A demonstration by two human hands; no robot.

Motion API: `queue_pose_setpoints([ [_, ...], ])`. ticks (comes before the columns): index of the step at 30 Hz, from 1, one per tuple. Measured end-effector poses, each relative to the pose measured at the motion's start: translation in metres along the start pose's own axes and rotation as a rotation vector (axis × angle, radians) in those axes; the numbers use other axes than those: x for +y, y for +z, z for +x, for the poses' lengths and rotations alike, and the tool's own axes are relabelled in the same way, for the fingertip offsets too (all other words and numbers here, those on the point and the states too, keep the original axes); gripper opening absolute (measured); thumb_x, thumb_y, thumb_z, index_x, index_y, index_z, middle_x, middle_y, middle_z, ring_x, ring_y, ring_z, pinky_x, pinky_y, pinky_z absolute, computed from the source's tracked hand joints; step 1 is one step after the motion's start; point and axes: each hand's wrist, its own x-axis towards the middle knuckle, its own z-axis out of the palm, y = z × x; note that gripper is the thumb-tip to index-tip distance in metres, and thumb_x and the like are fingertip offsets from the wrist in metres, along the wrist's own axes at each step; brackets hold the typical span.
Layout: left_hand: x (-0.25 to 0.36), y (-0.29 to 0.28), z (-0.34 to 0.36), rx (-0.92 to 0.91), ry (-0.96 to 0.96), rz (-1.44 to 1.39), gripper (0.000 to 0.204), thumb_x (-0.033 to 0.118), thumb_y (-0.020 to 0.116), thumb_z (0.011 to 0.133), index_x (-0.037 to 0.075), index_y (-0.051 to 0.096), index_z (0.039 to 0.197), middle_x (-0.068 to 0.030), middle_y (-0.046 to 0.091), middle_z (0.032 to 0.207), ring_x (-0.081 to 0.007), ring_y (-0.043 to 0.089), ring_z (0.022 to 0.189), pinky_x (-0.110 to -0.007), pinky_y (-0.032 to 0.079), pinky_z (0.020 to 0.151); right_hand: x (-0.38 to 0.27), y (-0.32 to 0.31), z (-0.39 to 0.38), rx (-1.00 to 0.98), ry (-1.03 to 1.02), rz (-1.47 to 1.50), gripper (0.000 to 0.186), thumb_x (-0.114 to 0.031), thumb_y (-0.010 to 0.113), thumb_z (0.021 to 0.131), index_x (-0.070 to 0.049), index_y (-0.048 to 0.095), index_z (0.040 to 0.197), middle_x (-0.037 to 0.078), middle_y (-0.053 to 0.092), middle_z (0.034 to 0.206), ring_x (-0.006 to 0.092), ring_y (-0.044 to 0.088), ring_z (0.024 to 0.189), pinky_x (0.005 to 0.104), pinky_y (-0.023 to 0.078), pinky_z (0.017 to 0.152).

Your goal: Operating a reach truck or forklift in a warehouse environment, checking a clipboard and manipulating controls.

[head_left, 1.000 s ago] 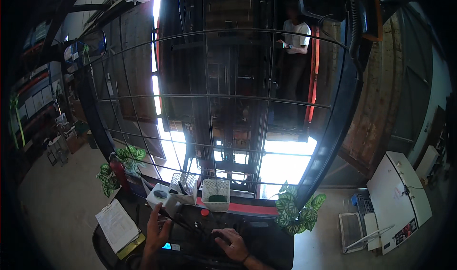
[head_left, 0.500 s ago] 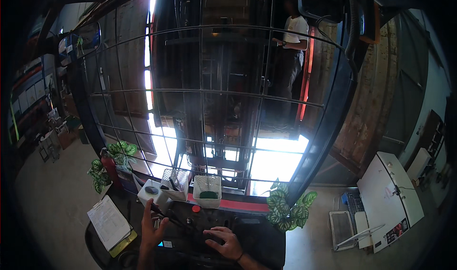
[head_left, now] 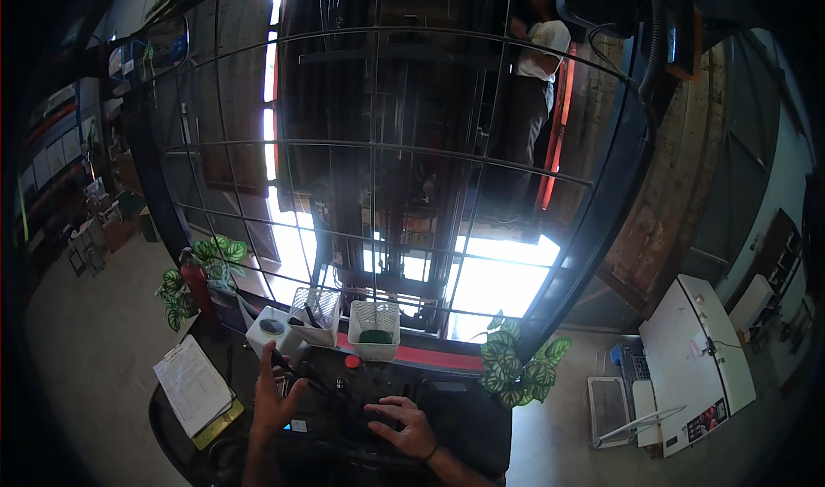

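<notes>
My left hand (head_left: 275, 401) is raised over the dark console (head_left: 447, 431), fingers stretched up and thumb spread apart. A thin dark lever (head_left: 302, 374) slants past its thumb and index finger. A small lit display (head_left: 297, 425) shows beside that wrist. My right hand (head_left: 411, 429), with a dark band at its wrist, curls over a dark knob (head_left: 388, 420) on the console; most of the knob is hidden by the fingers. A red cap (head_left: 352, 362) stands up from the console ahead of the hands.
A metal grille (head_left: 412, 149) spans the front, with a mast and a person (head_left: 541, 57) beyond. White baskets (head_left: 375, 317), a clipboard (head_left: 191, 388), a red extinguisher (head_left: 196, 283) and leafy plants (head_left: 516, 371) line the console. A white cabinet (head_left: 687, 350) stands right.
The whole view has shifted slightly, with the console higher in the picture. Beyond the grille, the person has raised a hand. My hands keep nearly the same pose.
</notes>
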Motion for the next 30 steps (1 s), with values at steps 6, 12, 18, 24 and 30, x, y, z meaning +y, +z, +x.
queue_pose_setpoints([
  [6,0.004,0.007,-0.003,0.006,-0.035,0.015,0.096,0.023,0.077,0.088,0.014,0.016,0.162,-0.0197,0.061,0.123,-0.0277,0.066,0.107,-0.042,0.053,0.093,-0.003,-0.001,-0.011,-0.019,0.032,-0.039,0.044,-0.037,0.079,0.087,-0.018,0.074,0.126,0.012,0.071,0.119,0.0273,0.061,0.122,0.0403,0.047,0.105],
  [12,0.012,0.004,-0.012,-0.008,-0.06,0.043,0.098,0.021,0.078,0.085,0.013,0.019,0.163,-0.0214,0.062,0.121,-0.033,0.067,0.103,-0.046,0.052,0.091,-0.001,-0.013,-0.016,-0.052,0.038,0.004,0.05,-0.037,0.079,0.087,-0.016,0.07,0.131,0.013,0.071,0.12,0.0275,0.061,0.121,0.0407,0.047,0.105],
  [18,-0.041,-0.027,-0.068,0.044,-0.202,0.627,0.086,0.028,0.08,0.081,0.01,0.04,0.155,-0.0223,0.059,0.128,-0.0395,0.057,0.118,-0.054,0.042,0.104,0.009,-0.025,-0.009,-0.086,0.052,0.031,0.054,-0.042,0.077,0.088,-0.014,0.068,0.134,0.012,0.07,0.122,0.0284,0.059,0.123,0.042,0.045,0.106],
  [24,-0.1,-0.09,-0.18,0.015,-0.991,1.281,0.067,0.04,0.064,0.093,0.003,0.048,0.146,-0.0223,0.045,0.151,-0.0426,0.038,0.143,-0.06,0.026,0.118,0.007,-0.025,-0.012,-0.126,0.076,0.081,0.06,-0.049,0.075,0.088,-0.015,0.065,0.136,0.014,0.067,0.124,0.0286,0.057,0.125,0.0435,0.042,0.107],
  [30,-0.117,-0.169,-0.249,0.063,-1.096,1.342,0.053,0.039,0.06,0.098,0.001,0.053,0.134,-0.0198,0.054,0.135,-0.04,0.053,0.126,-0.056,0.049,0.097,-0.033,0.02,-0.038,-0.113,0.094,0.025,0.062,-0.05,0.074,0.089,-0.016,0.063,0.14,0.012,0.067,0.123,0.0276,0.057,0.125,0.0433,0.039,0.108],
])
